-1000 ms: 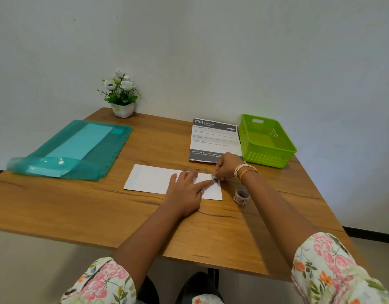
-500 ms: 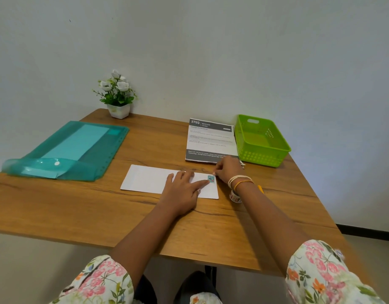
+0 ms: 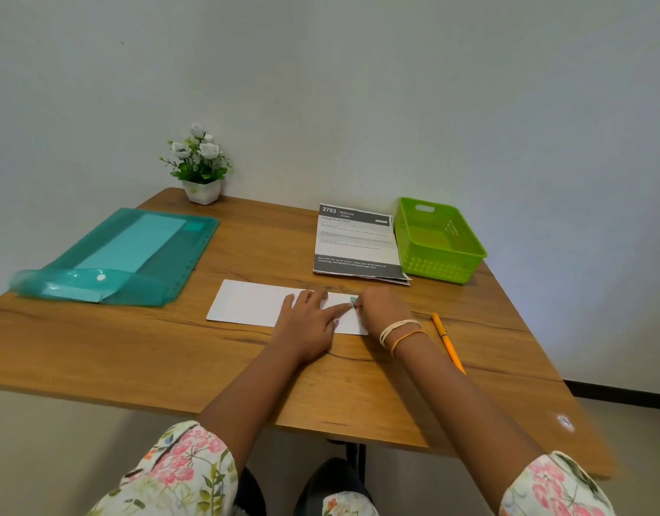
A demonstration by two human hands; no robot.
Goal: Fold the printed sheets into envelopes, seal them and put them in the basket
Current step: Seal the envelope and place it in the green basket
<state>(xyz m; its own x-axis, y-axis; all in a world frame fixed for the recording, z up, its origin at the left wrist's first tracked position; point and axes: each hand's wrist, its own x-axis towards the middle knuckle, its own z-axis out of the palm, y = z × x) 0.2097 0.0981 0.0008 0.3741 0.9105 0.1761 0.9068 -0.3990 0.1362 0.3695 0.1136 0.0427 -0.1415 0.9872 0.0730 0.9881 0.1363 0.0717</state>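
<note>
A white folded sheet lies flat in the middle of the wooden table. My left hand presses flat on its right part, fingers spread, index finger pointing at a small teal sticker near the sheet's right end. My right hand rests over that end, fingertips on the sticker. A stack of printed sheets lies behind, beside the empty green basket at the back right.
A teal plastic folder with its flap open lies at the left. A small potted plant stands at the back by the wall. A yellow pencil lies right of my right wrist. The table's front edge is near my knees.
My right hand has slid down over the sheet's right end onto the sticker. The tape roll by my right wrist is no longer visible; the yellow pencil now shows.
</note>
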